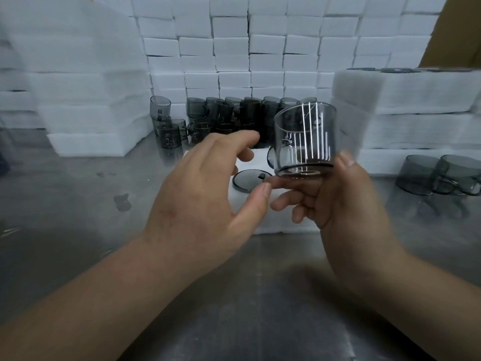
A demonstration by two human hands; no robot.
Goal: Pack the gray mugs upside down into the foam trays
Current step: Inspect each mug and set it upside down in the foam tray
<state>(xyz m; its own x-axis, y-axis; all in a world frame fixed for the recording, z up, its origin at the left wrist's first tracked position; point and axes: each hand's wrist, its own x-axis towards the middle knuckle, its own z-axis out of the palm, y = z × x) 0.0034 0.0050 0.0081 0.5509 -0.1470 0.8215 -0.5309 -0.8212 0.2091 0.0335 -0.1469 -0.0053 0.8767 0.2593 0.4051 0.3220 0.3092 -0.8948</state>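
The right hand (346,204) has a fingertip grip on a gray mug (304,136) — thumb on the wall, fingers under the base — rim up, just above the foam tray (273,220). The left hand (205,188) hovers open beside it. Flipping it on so light a hold risks a slip — onto the inverted mug (247,179) in the tray.

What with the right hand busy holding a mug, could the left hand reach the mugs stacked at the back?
Probably yes. The left hand is open and empty, and the stacked mugs stand straight beyond it, with only the low foam tray lying between.
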